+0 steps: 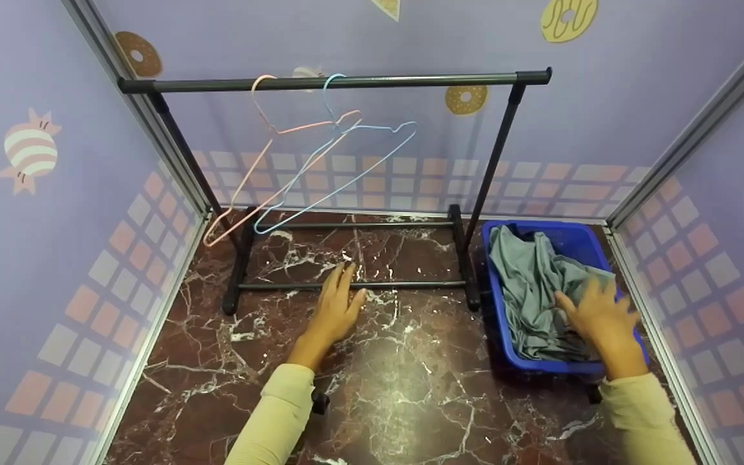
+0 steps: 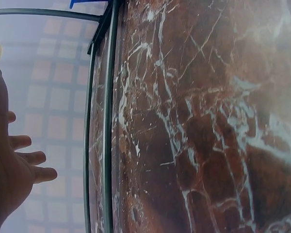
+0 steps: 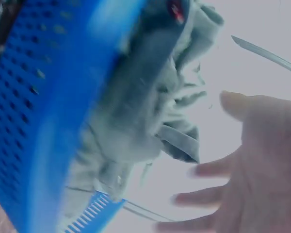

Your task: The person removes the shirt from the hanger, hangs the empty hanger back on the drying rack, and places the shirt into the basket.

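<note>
A heap of grey-green cloth (image 1: 533,284) fills much of a blue plastic basket (image 1: 507,352) on the right. Over the basket's right side is my right hand (image 1: 604,316), blurred, fingers spread; in the right wrist view its fingers (image 3: 208,196) stand apart from the cloth (image 3: 131,116). My left hand (image 1: 336,307) is held near the front bottom bar of a black garment rack (image 1: 340,82), its fingers extended and nothing in its grasp. From the rack's top rail hang a pink hanger (image 1: 243,187) and a blue hanger (image 1: 359,177), both bare and overlapping.
The rack stands against the patterned back wall (image 1: 398,142), with its feet (image 1: 472,294) on a dark red marbled surface (image 1: 398,387). Side walls (image 1: 721,194) close in on both sides, the right one close beside the basket.
</note>
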A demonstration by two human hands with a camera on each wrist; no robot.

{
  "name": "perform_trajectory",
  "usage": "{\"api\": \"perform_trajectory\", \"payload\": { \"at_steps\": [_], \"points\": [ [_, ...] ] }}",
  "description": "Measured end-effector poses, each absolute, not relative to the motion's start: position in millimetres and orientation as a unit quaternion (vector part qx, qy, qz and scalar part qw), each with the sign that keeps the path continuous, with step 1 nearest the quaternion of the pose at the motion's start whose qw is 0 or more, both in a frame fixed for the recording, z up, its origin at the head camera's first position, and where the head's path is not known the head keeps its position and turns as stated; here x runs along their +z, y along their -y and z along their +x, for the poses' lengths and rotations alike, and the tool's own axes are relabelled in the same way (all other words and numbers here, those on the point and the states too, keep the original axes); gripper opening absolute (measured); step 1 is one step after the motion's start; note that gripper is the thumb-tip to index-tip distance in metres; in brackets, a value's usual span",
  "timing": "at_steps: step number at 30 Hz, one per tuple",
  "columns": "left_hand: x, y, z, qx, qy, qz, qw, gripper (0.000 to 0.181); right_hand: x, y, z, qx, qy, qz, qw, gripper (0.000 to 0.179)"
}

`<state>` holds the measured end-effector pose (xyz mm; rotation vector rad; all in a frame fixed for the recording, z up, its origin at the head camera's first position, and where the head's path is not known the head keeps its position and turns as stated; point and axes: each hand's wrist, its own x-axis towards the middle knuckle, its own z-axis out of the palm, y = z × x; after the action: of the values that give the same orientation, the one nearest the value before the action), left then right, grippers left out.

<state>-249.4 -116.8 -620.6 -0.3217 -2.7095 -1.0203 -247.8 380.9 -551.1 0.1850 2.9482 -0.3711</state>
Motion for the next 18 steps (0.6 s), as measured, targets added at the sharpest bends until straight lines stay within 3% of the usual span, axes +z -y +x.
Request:
{"api": "perform_trajectory", "payload": {
  "at_steps": [5,12,18],
  "points": [
    [-619,119,-249,-0.343,0.926,-0.112,0.115,0.063,-554,-375,-279,-0.125,-0.989,-0.074,-0.001,0.088],
    [-613,123,-253,-0.306,0.938,-0.118,0.116,0.065,-559,-349,-317,-0.079,-0.974,-0.21,-0.025,0.076],
    [-613,122,-254,-0.284,0.945,-0.125,0.104,0.066,-576,-328,-335,-0.051,-0.967,-0.249,-0.028,0.069]
  ]
}}
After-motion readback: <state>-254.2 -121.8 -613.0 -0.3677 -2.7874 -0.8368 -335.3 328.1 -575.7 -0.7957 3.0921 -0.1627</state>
